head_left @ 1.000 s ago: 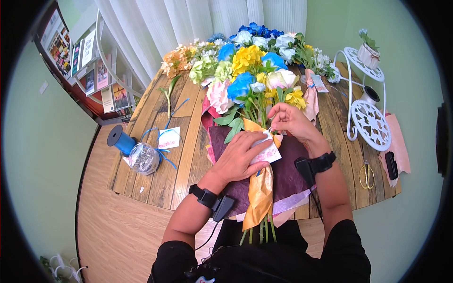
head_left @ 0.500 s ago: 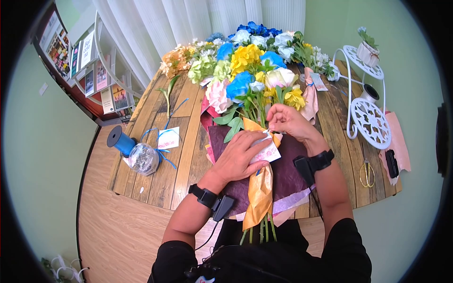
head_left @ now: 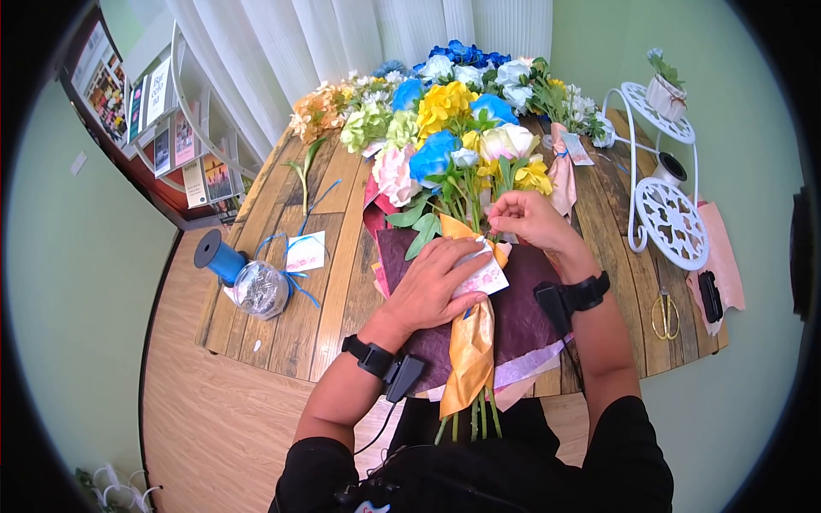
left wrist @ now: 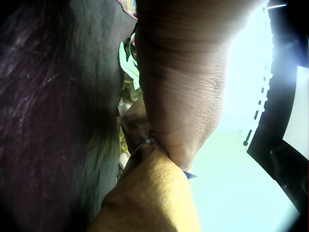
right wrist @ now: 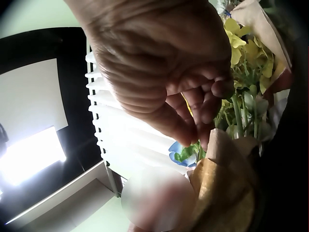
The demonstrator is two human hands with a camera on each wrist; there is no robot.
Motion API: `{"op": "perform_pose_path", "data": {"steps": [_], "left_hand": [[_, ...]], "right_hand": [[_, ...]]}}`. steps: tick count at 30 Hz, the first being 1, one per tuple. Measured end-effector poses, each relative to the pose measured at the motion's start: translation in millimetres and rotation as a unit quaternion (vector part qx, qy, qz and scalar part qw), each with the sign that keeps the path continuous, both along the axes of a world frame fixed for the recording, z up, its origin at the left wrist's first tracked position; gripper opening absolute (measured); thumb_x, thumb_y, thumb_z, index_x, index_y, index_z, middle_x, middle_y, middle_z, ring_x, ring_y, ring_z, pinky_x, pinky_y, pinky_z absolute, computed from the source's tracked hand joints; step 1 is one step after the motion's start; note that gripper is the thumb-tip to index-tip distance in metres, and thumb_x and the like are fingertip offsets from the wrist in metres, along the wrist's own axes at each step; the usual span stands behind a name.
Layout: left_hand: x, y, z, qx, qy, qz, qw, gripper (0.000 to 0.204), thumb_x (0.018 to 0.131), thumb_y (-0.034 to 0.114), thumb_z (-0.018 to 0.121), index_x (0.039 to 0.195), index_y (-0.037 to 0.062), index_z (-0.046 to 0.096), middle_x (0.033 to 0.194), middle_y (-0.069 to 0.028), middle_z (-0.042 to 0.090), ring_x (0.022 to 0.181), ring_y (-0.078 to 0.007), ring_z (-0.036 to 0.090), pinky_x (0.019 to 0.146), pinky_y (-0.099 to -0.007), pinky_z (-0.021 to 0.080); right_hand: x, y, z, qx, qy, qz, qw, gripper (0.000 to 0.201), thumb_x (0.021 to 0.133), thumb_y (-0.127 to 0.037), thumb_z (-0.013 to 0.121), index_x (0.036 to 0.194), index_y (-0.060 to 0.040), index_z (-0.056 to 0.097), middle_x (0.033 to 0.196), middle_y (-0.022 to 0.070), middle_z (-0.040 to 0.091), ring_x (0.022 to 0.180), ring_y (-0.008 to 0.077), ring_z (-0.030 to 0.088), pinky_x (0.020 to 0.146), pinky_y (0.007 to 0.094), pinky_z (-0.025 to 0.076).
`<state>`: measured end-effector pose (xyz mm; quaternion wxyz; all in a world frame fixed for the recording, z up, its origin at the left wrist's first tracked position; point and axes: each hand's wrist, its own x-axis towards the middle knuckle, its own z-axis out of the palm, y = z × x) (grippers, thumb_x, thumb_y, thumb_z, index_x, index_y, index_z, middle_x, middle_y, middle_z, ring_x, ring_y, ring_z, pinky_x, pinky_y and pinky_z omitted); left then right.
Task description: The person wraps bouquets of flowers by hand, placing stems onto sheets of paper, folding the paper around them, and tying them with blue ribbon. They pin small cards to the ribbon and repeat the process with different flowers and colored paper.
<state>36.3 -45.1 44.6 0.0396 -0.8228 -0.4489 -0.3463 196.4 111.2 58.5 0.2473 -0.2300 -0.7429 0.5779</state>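
Note:
A bouquet of yellow, blue, pink and white flowers (head_left: 445,158) lies on the table, its stems bound in a gold paper wrap (head_left: 472,350). My left hand (head_left: 434,278) rests over the wrap, fingers extended across a small white card (head_left: 486,278) with pink print. The thumb lies along the card's lower edge. Just above the card, my right hand (head_left: 532,221) has thumb and forefinger pinched together. Close up in the right wrist view, its fingertips meet beside the wrap's upper edge; I cannot tell what small thing they pinch.
Dark purple paper (head_left: 522,312) lies under the bouquet. At left stand a blue ribbon spool (head_left: 221,256), a clear jar (head_left: 261,289) and another card (head_left: 306,250) with blue ribbon. Scissors (head_left: 664,318) and a white metal stand (head_left: 674,224) are at right. More flowers (head_left: 316,111) fill the back.
My right hand's pinched fingertips have shifted slightly up and away from the card's upper edge. The left hand, card and bouquet have stayed in place.

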Motion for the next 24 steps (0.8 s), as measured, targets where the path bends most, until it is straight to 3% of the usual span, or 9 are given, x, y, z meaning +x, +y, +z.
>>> {"op": "perform_pose_path", "data": {"steps": [24], "left_hand": [[-0.8, 0.7, -2.2, 0.004, 0.004, 0.001, 1.000, 0.048, 0.076, 0.032, 0.062, 0.116, 0.0056, 0.054, 0.118, -0.0127, 0.050, 0.105, -0.0303, 0.048, 0.091, -0.0418, 0.037]], "right_hand": [[-1.0, -5.1, 0.2, 0.060, -0.086, -0.004, 0.995, 0.009, 0.075, -0.004, 0.065, 0.081, 0.0035, 0.065, 0.072, 0.0045, 0.063, 0.065, 0.0077, 0.058, 0.061, 0.0207, 0.046]]}}
